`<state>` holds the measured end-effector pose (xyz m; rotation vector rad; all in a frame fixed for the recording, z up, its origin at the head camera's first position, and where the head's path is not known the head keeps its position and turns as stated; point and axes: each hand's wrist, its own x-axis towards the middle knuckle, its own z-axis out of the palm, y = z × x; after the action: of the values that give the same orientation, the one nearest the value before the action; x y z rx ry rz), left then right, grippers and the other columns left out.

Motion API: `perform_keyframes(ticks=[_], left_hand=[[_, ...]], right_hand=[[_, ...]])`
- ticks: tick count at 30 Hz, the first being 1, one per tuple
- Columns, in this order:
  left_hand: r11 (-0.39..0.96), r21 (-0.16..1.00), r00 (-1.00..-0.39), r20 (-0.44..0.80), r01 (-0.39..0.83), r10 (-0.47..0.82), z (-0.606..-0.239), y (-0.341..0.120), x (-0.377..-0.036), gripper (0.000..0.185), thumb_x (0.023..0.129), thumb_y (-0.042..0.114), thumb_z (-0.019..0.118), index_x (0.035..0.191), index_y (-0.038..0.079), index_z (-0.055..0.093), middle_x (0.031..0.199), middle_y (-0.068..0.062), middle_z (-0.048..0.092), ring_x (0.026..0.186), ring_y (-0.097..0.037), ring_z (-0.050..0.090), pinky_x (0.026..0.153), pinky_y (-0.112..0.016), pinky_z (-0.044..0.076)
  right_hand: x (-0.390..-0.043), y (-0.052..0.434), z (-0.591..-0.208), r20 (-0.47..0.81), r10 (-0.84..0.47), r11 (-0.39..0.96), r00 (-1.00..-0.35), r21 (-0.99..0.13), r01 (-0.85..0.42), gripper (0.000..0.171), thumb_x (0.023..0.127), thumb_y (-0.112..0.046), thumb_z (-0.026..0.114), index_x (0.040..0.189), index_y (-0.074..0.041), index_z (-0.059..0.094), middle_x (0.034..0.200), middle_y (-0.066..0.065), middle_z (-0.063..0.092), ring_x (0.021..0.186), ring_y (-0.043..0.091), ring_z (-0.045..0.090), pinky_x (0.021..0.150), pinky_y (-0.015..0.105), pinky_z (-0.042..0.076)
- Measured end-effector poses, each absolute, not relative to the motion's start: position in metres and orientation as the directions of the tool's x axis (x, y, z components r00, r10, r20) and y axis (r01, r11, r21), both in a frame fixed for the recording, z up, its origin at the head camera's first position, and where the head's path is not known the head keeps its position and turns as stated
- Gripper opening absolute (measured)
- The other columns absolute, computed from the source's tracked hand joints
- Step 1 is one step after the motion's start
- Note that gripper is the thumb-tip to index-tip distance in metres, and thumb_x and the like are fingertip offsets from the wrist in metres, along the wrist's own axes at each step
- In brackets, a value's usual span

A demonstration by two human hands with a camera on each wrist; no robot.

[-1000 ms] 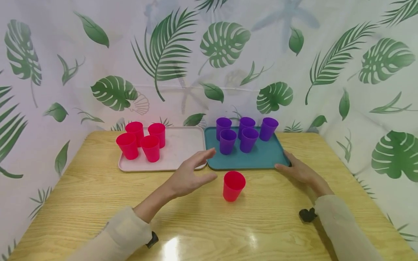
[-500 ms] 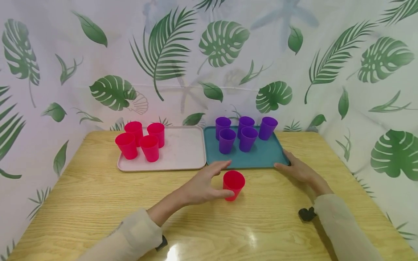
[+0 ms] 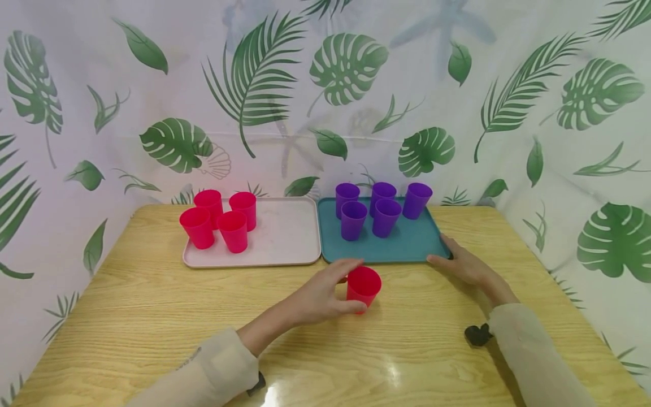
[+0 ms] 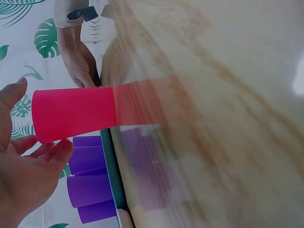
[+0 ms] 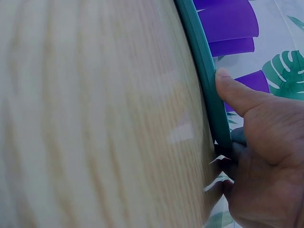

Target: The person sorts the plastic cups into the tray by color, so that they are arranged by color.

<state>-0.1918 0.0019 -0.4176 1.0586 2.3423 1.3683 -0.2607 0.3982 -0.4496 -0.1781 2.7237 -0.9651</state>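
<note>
A single red cup (image 3: pixel 367 284) stands upright on the wooden table just in front of the teal tray (image 3: pixel 407 251). My left hand (image 3: pixel 352 286) curls round it, thumb in front and fingers behind. The left wrist view shows the red cup (image 4: pixel 73 114) between my fingers (image 4: pixel 28 166). My right hand (image 3: pixel 447 260) grips the teal tray's front right corner. In the right wrist view the thumb (image 5: pixel 237 95) lies on the teal rim (image 5: pixel 202 61) with the fingers curled under the edge. Several purple cups (image 3: pixel 385 217) stand on that tray.
A pale pink tray (image 3: pixel 285 237) lies to the left of the teal one, with several red cups (image 3: pixel 234 230) at its back left. A leaf-print curtain (image 3: pixel 325 102) closes in the table on three sides. Bare wood (image 3: pixel 152 316) spreads in front of the trays.
My left hand has moved right and down from beside the trays to the single red cup and closed round it. The right hand has stayed on the teal tray.
</note>
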Motion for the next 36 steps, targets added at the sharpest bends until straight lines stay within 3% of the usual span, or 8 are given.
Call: perform_keyframes(ticks=[16,26,31,36], left_hand=[[0.365,0.836,-0.763,0.094,0.410,0.640,-0.420,0.010,-0.196,0.075,0.095,0.022,0.078,0.157,0.002,0.041,0.151,-0.013,0.053,0.127,-0.030,0.059,0.105,-0.042,0.052],[0.311,0.844,-0.749,0.150,0.436,0.645,-0.421,0.012,-0.195,0.072,0.093,0.021,0.079,0.154,0.001,0.045,0.146,-0.013,0.058,0.127,-0.029,0.060,0.105,-0.041,0.052],[0.291,0.853,-0.752,0.163,0.432,0.639,-0.417,0.010,-0.194,0.070,0.093,0.021,0.078,0.153,0.002,0.047,0.145,-0.011,0.058,0.129,-0.027,0.058,0.105,-0.039,0.052],[0.268,0.873,-0.771,0.171,0.407,0.613,-0.410,0.002,-0.196,0.069,0.094,0.020,0.077,0.154,0.002,0.047,0.144,-0.012,0.058,0.129,-0.029,0.057,0.106,-0.046,0.052]], right_hand=[[-0.261,0.396,-0.447,-0.176,-0.207,0.766,-0.963,-0.641,-0.047,0.102,0.102,-0.054,0.057,0.163,0.004,-0.002,0.164,0.039,0.000,0.149,0.059,0.001,0.118,0.073,0.005],[-0.262,0.398,-0.449,-0.218,-0.176,0.785,-0.960,-0.619,-0.003,0.100,0.104,-0.054,0.053,0.162,0.003,-0.005,0.165,0.037,-0.004,0.150,0.058,-0.003,0.118,0.073,0.002],[-0.266,0.403,-0.456,-0.222,-0.158,0.780,-0.962,-0.625,0.016,0.105,0.101,-0.060,0.055,0.164,0.000,-0.004,0.167,0.033,-0.002,0.152,0.055,-0.001,0.120,0.069,0.003],[-0.271,0.411,-0.463,-0.213,-0.173,0.773,-0.962,-0.635,0.002,0.111,0.097,-0.067,0.057,0.165,-0.003,-0.003,0.168,0.032,-0.002,0.152,0.054,-0.002,0.120,0.069,0.003]])
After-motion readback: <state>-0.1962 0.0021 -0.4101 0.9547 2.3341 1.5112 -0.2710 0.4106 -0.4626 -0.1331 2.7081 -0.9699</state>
